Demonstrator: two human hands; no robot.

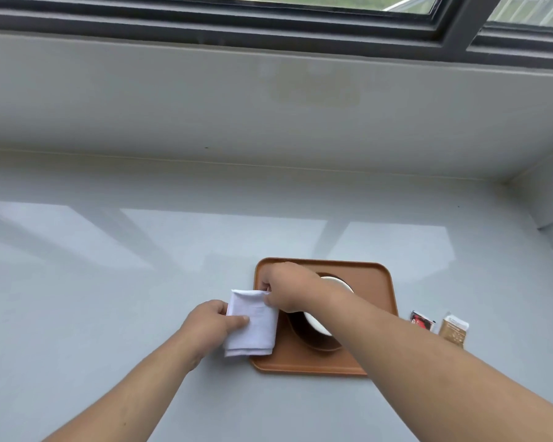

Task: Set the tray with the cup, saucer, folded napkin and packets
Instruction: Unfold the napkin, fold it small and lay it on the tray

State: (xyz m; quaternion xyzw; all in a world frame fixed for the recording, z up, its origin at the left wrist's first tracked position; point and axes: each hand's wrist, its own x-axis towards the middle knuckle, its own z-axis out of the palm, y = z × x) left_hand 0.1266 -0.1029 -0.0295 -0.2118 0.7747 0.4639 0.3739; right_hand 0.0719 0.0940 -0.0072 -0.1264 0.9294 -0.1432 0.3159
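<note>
1. Two bare forearms enter from the bottom edge and meet over the napkin (pixel 252 323).
2. Left hand (pixel 209 323): thumb on top of the napkin's left edge, fingers curled beneath, pinching it.
3. Right hand (pixel 289 287): fingertips closed on the napkin's far right corner.
4. Napkin: one, white soft cloth, folded to a rectangle, straddling the tray's left rim.
5. Tray (pixel 375 282): one, brown, matte, rounded rectangle on a glossy pale counter (pixel 93 314).
6. Saucer (pixel 313 344): one, dark, round, on the tray; white cup (pixel 315 323) on it, both partly hidden by the right arm.
7. Packets: two, right of the tray on the counter, one red-black (pixel 422 321), one tan (pixel 453 332).
</note>
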